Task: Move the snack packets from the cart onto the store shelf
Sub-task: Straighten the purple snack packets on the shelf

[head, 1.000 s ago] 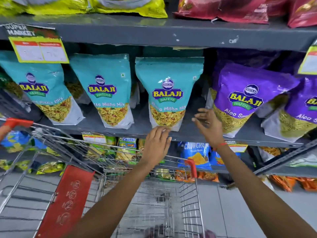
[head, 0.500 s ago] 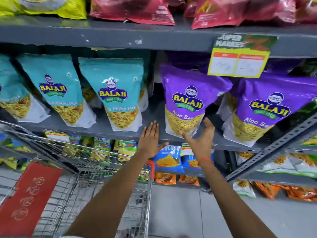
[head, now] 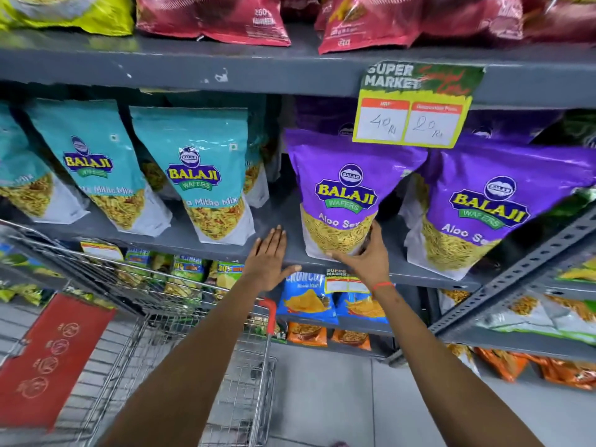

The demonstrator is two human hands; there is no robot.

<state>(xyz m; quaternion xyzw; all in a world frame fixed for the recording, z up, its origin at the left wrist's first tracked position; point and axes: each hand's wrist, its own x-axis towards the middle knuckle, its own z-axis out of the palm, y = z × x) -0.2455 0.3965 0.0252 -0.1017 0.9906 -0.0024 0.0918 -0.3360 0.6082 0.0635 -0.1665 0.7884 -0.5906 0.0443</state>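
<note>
A purple Balaji Aloo Sev packet stands upright on the grey middle shelf. My right hand cups its lower right corner, fingers spread against the bag. My left hand lies flat with fingers together on the shelf edge, just left of that packet and apart from it. A second purple packet stands to the right. Teal Mitha Mix packets stand in a row to the left. The wire cart is below my left arm; its contents are not visible.
A yellow price tag hangs from the upper shelf over the purple packets. Red packets lie on the top shelf. Blue chip bags and orange packets fill the lower shelves. A slanted metal upright runs at right.
The view and both hands have shifted right, from the teal packet to the purple one. My right hand now touches the purple packet's base; my left hand rests flat on the shelf edge.
</note>
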